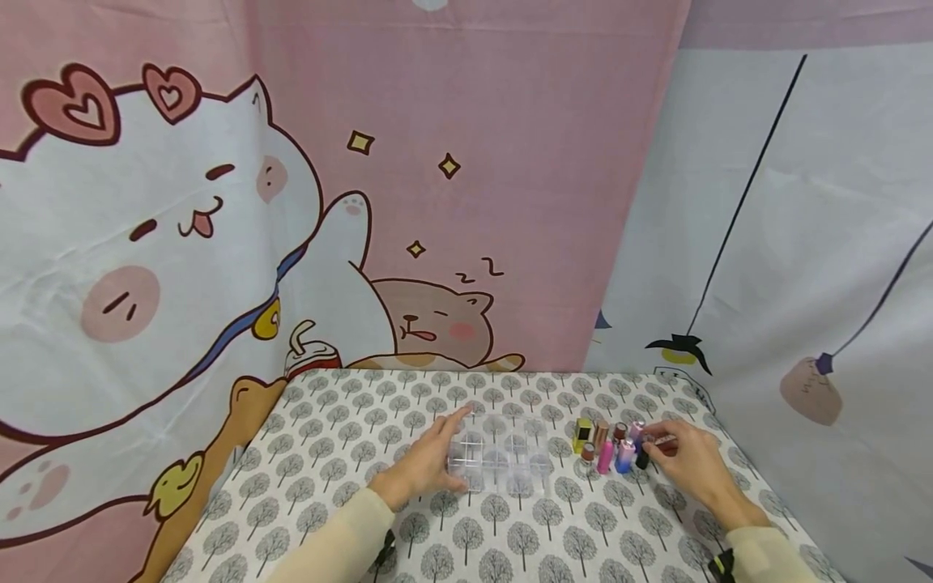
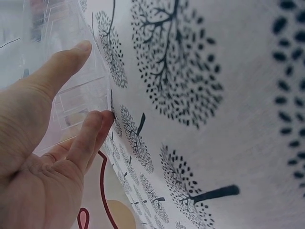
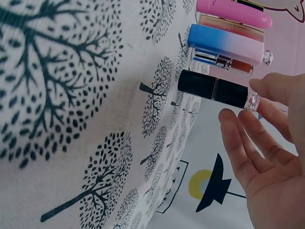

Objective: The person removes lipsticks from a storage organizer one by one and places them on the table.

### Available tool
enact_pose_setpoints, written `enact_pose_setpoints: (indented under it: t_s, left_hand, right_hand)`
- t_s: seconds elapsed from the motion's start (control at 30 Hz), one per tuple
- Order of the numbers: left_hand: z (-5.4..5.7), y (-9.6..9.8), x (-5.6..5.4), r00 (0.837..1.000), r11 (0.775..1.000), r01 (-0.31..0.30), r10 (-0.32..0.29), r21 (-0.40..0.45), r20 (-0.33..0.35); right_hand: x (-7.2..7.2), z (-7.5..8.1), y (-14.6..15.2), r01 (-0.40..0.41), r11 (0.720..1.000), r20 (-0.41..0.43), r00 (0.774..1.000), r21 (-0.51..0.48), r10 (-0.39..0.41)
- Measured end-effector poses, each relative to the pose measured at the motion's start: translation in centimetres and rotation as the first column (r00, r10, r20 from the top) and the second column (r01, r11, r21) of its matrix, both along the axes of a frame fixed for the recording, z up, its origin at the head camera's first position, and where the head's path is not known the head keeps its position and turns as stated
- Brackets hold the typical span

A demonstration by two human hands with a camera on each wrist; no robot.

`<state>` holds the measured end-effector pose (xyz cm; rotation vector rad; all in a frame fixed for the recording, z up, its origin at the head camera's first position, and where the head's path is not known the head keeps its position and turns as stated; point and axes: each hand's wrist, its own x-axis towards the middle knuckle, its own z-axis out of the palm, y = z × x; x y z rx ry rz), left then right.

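A clear plastic compartment box (image 1: 499, 465) lies on the patterned cloth. My left hand (image 1: 426, 457) holds it at its left end, thumb at the near side and fingers toward the far side. In the left wrist view the thumb (image 2: 71, 64) lies along the see-through wall. My right hand (image 1: 688, 457) pinches the clear top of a black lipstick tube (image 3: 214, 89) between thumb and fingertips. The tube stands upright at the right end of a group of cosmetics. Close beside it is a blue-to-pink lipstick tube (image 3: 226, 44).
Left of the black tube stand a bright pink tube (image 1: 606, 457), a yellow-green box (image 1: 581, 435), a small bottle with a brown cap (image 1: 587, 453) and several other tubes. A tree-print cloth (image 1: 408, 526) covers the table. Cartoon-print curtains (image 1: 547, 202) hang behind and beside it.
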<state>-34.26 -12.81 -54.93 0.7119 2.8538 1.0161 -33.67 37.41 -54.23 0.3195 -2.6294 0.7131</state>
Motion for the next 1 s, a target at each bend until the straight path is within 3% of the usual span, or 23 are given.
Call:
enact_pose_setpoints:
  t_s: [0.13,0.4,0.67,1.0]
  left_hand:
    - [0.0,0.0,0.1,1.0,1.0,0.004,-0.004,-0.003,0.003]
    - [0.3,0.0,0.5,1.0,1.0,0.004,-0.004,-0.004,0.002]
    - [0.4,0.1,0.5,1.0,1.0,-0.002,0.002,-0.004,0.002]
    - [0.2,-0.2,0.6,1.0,1.0,-0.022,0.022,-0.001,0.01]
  right_hand:
    - [0.4,0.1,0.0,0.013,1.0,0.002,1.0,-0.015,-0.013]
    - [1.2,0.7,-1.6,0.032,0.999,-0.144,0.989,-0.009,-0.033]
    - [1.8,2.1,-4.4,-0.039,0.999,-0.266,0.963,-0.017,0.033]
    - [2.1,1.8,-7.7,-0.088,0.995,-0.223,0.97,0.055,0.098]
